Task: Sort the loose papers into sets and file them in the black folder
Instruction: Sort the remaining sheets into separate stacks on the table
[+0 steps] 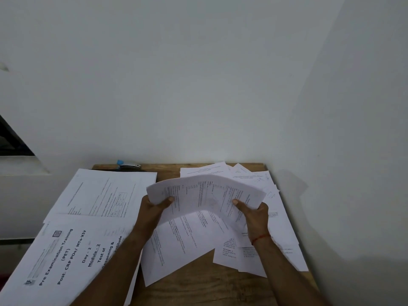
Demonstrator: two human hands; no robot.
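Head view: I hold a printed sheet (205,193) above the middle of the table (198,288). It may be a thin bundle; I cannot tell. My left hand (154,208) pinches its left edge and my right hand (254,215) pinches its right edge, each with the thumb on top and the fingers curled underneath. The paper bows up into an arch between them.

The loose papers (276,228) lie fanned and overlapping across the right half of the table. On the left half are two neater piles: the pile with the training cover page (66,257) towards the near edge, and a second pile (106,195) towards the far edge. A stapler (129,164) sits at the table's far edge, just beyond that second pile. I cannot make out the black folder; a dark strip under the second pile's far edge might be it.

I judge I am mid-sort, reading this sheet to decide which set it joins. The next move calls for matching its heading to a pile on the left half, then laying it flat and square on top without disturbing the fan beneath.
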